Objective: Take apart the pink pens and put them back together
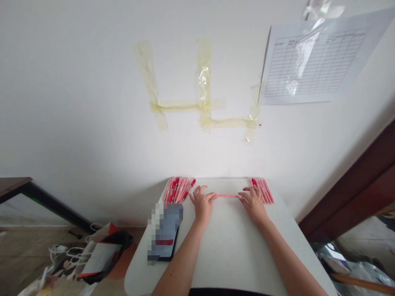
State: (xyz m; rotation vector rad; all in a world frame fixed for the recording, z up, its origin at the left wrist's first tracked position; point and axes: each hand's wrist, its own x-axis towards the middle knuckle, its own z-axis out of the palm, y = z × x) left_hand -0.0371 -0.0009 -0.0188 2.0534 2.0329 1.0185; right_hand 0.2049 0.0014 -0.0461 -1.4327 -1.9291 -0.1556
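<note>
One slim, pale pink pen-like stick point(227, 196), straight, lying crosswise, both hands point(203, 204) pinching its ends

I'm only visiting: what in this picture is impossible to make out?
All in the head view:
- Ends of the pink stick: covered by the fingers of the left hand and right hand.
- Phone screen: masked by pixel blocks.
- Wall sheet: print too small, partly under glare.
- Both upper arms: cut off by the bottom edge.

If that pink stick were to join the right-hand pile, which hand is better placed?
Probably the right hand: it holds the end of the pink stick nearer the right-hand pile; the left hand holds the farther end.
</note>
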